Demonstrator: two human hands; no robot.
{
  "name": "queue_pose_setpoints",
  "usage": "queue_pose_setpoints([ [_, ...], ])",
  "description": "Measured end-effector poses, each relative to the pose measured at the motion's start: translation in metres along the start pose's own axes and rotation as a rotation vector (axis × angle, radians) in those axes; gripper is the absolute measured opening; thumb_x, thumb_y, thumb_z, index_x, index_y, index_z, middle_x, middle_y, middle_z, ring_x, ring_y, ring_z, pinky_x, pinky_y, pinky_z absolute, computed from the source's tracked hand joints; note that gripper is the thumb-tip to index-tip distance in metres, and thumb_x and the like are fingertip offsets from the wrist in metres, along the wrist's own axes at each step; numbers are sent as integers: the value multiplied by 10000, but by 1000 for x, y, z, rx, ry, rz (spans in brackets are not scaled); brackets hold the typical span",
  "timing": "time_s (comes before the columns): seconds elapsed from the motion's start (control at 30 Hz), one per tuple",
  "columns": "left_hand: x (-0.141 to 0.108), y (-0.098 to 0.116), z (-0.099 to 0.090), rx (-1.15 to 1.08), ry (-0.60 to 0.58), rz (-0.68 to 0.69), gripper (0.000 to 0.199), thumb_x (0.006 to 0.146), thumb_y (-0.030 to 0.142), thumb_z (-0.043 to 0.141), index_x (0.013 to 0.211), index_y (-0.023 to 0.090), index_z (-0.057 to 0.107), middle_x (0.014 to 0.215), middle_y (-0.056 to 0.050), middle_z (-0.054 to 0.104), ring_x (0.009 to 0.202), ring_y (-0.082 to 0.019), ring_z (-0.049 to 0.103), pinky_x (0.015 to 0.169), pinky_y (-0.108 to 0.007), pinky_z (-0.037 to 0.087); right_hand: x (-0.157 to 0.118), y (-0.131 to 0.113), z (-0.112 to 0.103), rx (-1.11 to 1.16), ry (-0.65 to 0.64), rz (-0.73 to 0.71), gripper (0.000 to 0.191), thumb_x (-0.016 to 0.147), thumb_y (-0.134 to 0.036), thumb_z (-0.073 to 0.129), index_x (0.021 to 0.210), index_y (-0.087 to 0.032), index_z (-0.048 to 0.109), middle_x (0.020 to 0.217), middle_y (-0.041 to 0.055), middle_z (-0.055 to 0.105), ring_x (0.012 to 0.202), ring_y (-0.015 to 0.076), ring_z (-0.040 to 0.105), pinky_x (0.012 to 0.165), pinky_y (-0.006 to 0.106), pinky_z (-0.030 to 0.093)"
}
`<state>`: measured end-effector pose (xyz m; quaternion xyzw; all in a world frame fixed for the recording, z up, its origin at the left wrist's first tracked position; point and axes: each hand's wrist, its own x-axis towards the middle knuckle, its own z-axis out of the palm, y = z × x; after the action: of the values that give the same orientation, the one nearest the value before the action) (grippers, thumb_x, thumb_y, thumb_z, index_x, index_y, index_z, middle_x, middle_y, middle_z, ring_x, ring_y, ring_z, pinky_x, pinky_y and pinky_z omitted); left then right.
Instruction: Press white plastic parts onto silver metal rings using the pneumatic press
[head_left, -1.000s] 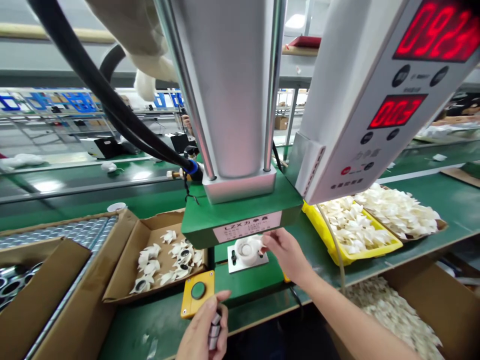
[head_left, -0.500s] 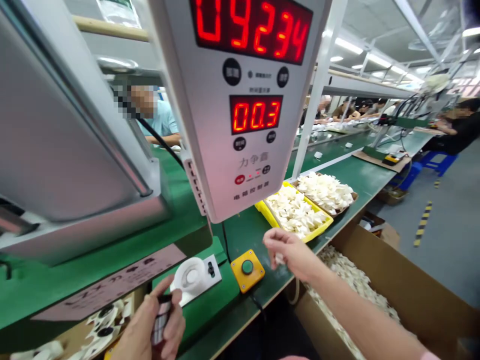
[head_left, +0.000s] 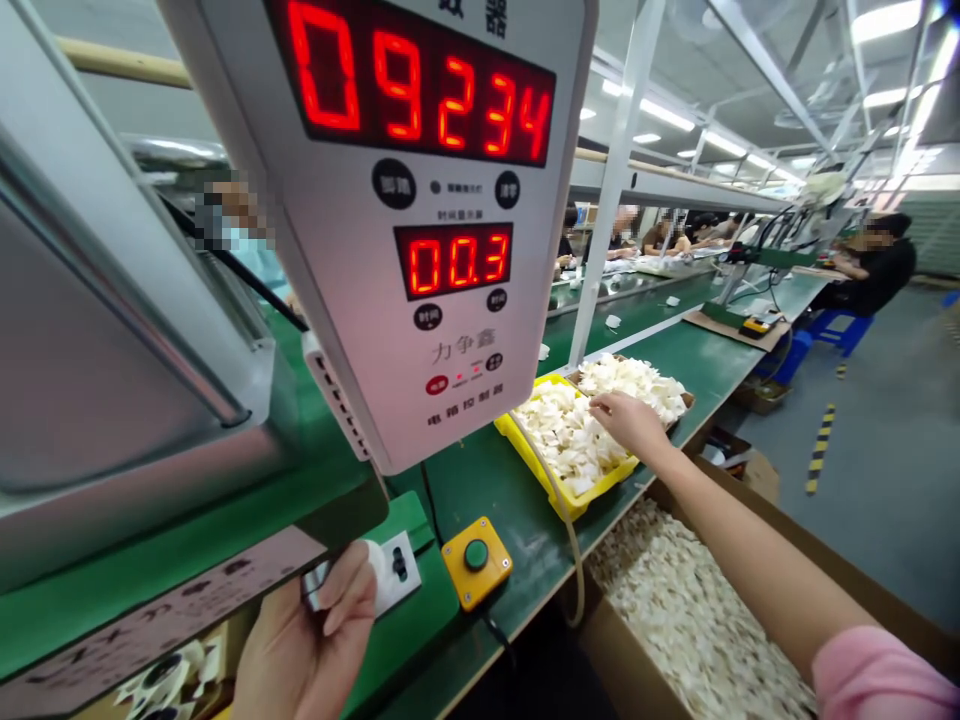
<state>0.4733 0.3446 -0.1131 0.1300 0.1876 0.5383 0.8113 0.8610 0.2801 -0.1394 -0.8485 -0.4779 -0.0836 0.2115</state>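
Yellow tray: white parts | right fingers narrow | left fingers holding metal rings

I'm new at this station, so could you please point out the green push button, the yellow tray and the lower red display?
Green push button (head_left: 475, 555): head view, cap's centre.
Yellow tray (head_left: 602, 493): head view, front rim.
Lower red display (head_left: 455, 262): head view, middle of digits.
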Motion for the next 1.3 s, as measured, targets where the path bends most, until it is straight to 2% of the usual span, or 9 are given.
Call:
queue_pose_setpoints([
  [0.1, -6, -2, 3, 178, 7, 31, 134, 822, 202, 591, 714, 166, 521, 695, 22, 544, 399, -19, 342, 303, -115, 286, 3, -11, 6, -55, -27, -38, 301, 833, -377, 544, 1066, -212, 640, 998, 73, 656, 839, 179, 609, 646, 234, 383],
  [0.2, -17, 0, -3, 357, 37, -19, 281, 823, 358, 583, 629, 182, 481, 537, 45, 406, 373, -49, 291, 293, -161, 279, 2, -22, 9, -97, -42, -80, 360, 874, -394, 467, 1144, -193, 592, 1053, 78, 625, 848, 148, 602, 641, 222, 352],
  [0.4, -48, 20, -36, 366, 279, -14, 225, 776, 378, 619, 949, 234, 604, 562, 65, 352, 350, -48, 232, 274, -181, 230, -8, -28, 12, -158, -33, -38, 164, 839, -275, 496, 898, -175, 612, 821, 58, 646, 708, 154, 574, 544, 232, 278],
  [0.57, -76, 29, -54, 355, 361, 3, 200, 756, 304, 632, 940, 231, 602, 603, 51, 389, 386, -48, 265, 298, -166, 233, -23, -36, 8, -101, -13, -26, 168, 823, -311, 487, 906, -217, 599, 774, 19, 640, 655, 168, 564, 530, 250, 284],
  [0.7, -87, 25, -57, 419, 418, 44, 281, 734, 301, 672, 997, 235, 597, 687, 28, 475, 479, -63, 375, 373, -171, 308, -56, -82, -1, 293, 7, -132, 251, 817, -337, 522, 1021, -234, 627, 769, 10, 637, 664, 159, 573, 592, 261, 385],
  [0.8, -88, 17, -57, 444, 428, 61, 322, 714, 342, 699, 993, 214, 603, 739, 5, 523, 555, -86, 436, 422, -187, 357, -92, -146, 1, 697, -148, -311, 269, 866, -353, 492, 1064, -240, 636, 841, 33, 637, 668, 149, 574, 586, 254, 435],
  [0.97, -92, 10, -59, 468, 369, 15, 295, 778, 445, 617, 945, 203, 594, 596, 42, 420, 464, -64, 341, 378, -177, 257, -128, -236, 28, 777, -184, -607, 250, 903, -225, 424, 1033, -225, 636, 891, 53, 641, 801, 158, 601, 717, 262, 471],
  [1.1, -104, 14, -75, 464, 332, 16, 311, 810, 503, 550, 863, 197, 562, 533, 63, 356, 399, -47, 248, 357, -183, 138, -130, -251, 46, 556, -127, -671, 262, 905, -224, 398, 995, -210, 643, 868, 78, 656, 794, 204, 608, 707, 318, 477],
  [1.3, -111, 18, -96, 516, 321, 64, 340, 851, 514, 475, 862, 181, 546, 533, 61, 373, 393, -40, 249, 368, -195, 100, -126, -232, 58, 343, -109, -764, 290, 915, -278, 404, 1117, -277, 612, 957, 73, 654, 853, 218, 626, 771, 347, 487],
])
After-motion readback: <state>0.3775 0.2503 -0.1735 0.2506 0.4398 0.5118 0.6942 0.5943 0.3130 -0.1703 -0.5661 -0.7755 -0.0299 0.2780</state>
